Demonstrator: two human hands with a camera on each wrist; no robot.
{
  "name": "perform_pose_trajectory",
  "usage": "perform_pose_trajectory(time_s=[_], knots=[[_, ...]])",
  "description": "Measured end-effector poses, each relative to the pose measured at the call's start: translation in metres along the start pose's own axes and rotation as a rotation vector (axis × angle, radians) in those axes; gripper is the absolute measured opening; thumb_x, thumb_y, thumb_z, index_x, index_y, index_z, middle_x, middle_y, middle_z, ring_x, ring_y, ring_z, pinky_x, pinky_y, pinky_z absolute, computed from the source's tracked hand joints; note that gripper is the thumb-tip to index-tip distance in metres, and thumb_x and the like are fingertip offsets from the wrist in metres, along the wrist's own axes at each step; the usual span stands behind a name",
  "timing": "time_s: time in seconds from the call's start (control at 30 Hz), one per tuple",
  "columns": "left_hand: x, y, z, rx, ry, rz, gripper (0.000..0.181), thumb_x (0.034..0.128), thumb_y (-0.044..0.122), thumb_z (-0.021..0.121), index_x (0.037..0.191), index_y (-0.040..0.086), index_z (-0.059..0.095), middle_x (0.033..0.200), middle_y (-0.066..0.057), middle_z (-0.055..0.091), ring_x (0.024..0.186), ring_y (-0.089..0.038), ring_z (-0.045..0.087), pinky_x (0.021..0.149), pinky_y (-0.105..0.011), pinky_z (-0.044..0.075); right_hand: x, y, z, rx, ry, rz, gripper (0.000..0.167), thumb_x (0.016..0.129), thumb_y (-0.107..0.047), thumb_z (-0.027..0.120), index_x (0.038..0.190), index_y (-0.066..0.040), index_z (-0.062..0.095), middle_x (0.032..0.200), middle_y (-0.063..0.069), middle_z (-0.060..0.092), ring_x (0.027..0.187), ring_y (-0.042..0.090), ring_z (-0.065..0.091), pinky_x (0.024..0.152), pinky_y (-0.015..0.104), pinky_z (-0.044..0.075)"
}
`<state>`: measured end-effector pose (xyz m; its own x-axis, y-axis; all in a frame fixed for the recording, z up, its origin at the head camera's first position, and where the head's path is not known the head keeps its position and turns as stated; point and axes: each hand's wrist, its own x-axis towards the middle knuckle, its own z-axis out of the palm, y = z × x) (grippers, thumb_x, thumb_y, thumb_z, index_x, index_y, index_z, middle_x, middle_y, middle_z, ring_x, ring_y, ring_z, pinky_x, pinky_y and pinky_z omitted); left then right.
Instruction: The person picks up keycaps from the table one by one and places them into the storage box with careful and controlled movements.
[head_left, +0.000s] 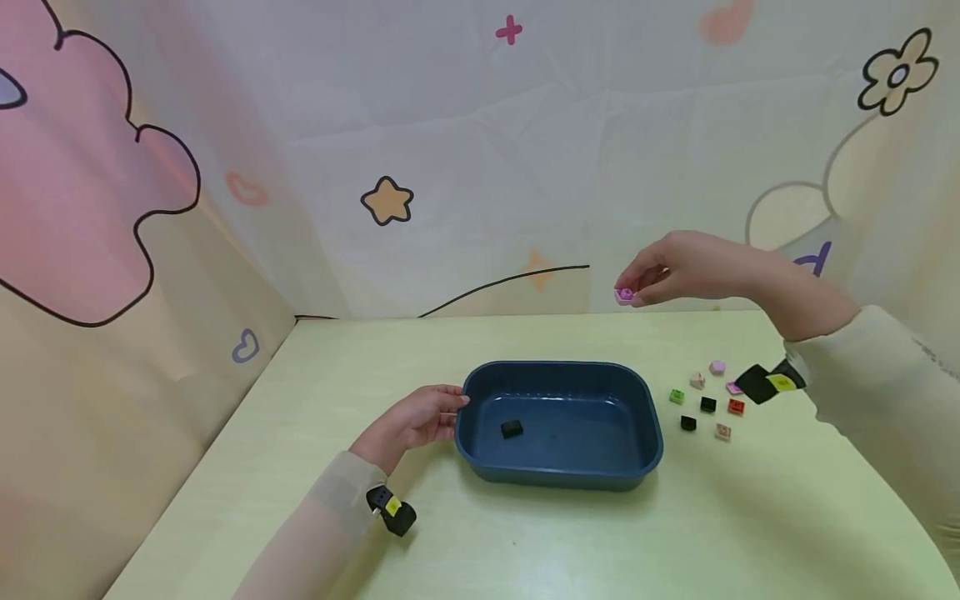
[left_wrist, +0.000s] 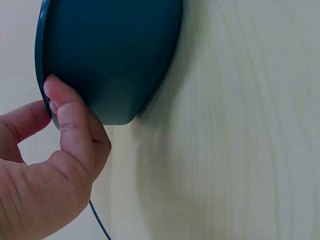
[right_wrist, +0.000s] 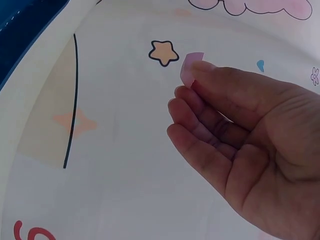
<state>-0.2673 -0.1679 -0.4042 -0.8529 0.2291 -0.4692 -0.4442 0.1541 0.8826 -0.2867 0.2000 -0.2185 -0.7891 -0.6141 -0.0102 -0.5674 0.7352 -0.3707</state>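
In the head view my right hand (head_left: 686,265) pinches a small pink toy brick (head_left: 624,296) between thumb and fingers, raised above the table's far edge. The right wrist view shows the same pink brick (right_wrist: 190,69) at the fingertips. My left hand (head_left: 422,421) grips the left rim of a dark blue rectangular tub (head_left: 558,479). Up close in the left wrist view, thumb and fingers of the left hand (left_wrist: 60,160) pinch the tub's rim (left_wrist: 40,55). Inside the tub lies one black brick (head_left: 512,428), toward the left.
Right of the tub, several small bricks lie scattered: a green brick (head_left: 677,397), a red brick (head_left: 736,406), black, pink and beige ones. The pale table (head_left: 480,550) meets a patterned curtain (head_left: 465,150) at the back. Black wrist cameras sit on both sleeves.
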Motion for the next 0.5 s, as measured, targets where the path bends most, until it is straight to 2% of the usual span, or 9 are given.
perform_pose_trajectory(time_s=[0.1, 0.2, 0.33, 0.5], knots=[[0.000, 0.000, 0.000, -0.002, -0.010, 0.005, 0.019, 0.1064, 0.012, 0.049, 0.123, 0.003, 0.051, 0.082, 0.001, 0.056, 0.069, -0.010, 0.054, 0.059, -0.016, 0.052, 0.008, -0.006, 0.000, 0.010, -0.015, 0.000, 0.028, 0.094, -0.012, 0.073, 0.120, -0.001, 0.072, 0.104, 0.008, 0.077, 0.093, 0.018, 0.070, 0.076, 0.027, 0.057], [0.001, -0.001, 0.000, -0.005, -0.014, 0.005, 0.016, 0.1063, 0.012, 0.049, 0.121, 0.004, 0.051, 0.080, 0.002, 0.057, 0.068, -0.009, 0.054, 0.059, -0.016, 0.052, 0.015, -0.012, 0.001, 0.016, -0.027, -0.011, 0.028, 0.094, -0.012, 0.073, 0.120, -0.001, 0.072, 0.106, 0.010, 0.078, 0.095, 0.020, 0.071, 0.080, 0.032, 0.059], [0.003, -0.001, 0.000, -0.012, -0.017, 0.009, 0.018, 0.1062, 0.012, 0.050, 0.122, 0.003, 0.052, 0.080, 0.002, 0.058, 0.068, -0.009, 0.055, 0.060, -0.017, 0.053, 0.026, -0.019, 0.006, 0.032, -0.045, -0.057, 0.027, 0.094, -0.011, 0.073, 0.119, 0.000, 0.072, 0.106, 0.012, 0.077, 0.098, 0.021, 0.073, 0.092, 0.042, 0.061], [0.003, 0.000, -0.001, -0.010, -0.011, 0.011, 0.017, 0.1064, 0.012, 0.050, 0.121, 0.004, 0.052, 0.079, 0.002, 0.058, 0.068, -0.010, 0.054, 0.059, -0.017, 0.052, 0.039, -0.028, 0.018, 0.056, -0.091, -0.074, 0.025, 0.095, -0.011, 0.072, 0.118, 0.000, 0.073, 0.106, 0.011, 0.077, 0.095, 0.018, 0.072, 0.090, 0.040, 0.061]])
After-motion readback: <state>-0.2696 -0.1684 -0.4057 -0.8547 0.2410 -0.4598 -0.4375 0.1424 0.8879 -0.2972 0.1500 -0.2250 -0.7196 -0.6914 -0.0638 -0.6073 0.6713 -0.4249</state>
